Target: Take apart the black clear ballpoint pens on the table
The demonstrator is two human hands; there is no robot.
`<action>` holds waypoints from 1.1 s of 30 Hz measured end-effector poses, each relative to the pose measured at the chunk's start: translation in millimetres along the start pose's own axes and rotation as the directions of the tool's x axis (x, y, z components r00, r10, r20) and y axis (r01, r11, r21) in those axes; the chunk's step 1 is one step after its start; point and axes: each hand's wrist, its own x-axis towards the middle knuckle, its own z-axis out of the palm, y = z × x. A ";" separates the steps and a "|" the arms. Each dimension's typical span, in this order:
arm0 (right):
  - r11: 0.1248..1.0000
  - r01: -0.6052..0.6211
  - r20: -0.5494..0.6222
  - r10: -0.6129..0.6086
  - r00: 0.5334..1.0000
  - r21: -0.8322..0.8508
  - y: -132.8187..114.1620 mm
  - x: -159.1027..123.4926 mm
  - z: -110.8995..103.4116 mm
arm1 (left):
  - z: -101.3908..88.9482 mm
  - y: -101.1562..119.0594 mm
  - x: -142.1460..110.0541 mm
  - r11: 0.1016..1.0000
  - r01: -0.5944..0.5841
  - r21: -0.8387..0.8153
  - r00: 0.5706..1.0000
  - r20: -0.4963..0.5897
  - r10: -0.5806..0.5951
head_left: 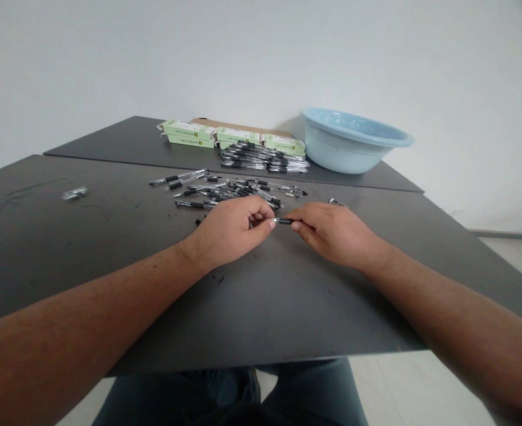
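Over the near part of the dark table, both hands meet at one pen [284, 221] with a black grip. My left hand [238, 228] pinches its silvery tip end between thumb and forefinger. From the other side, my right hand [336, 234] closes its thumb and fingers on the black part; the rest of the pen is hidden in that hand. Just beyond my left hand lies a loose scatter of clear pens and pen parts [229, 189] with black grips. A small clear piece with a dark end [338, 203] rests beyond my right hand.
Behind the scatter is a neat pile of pens [261, 158]. Green and white boxes [190, 141] stand in a row at the back, with a light blue basin [345, 154] to their right. A small clear item [74, 193] lies at left. The table's front edge [261, 365] is above my legs.
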 end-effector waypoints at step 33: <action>1.000 -0.007 -0.035 0.007 0.999 0.012 3.5 -2.0 -5.0 | -2.9 1.6 -0.3 0.994 -0.061 0.089 0.997 0.044 0.057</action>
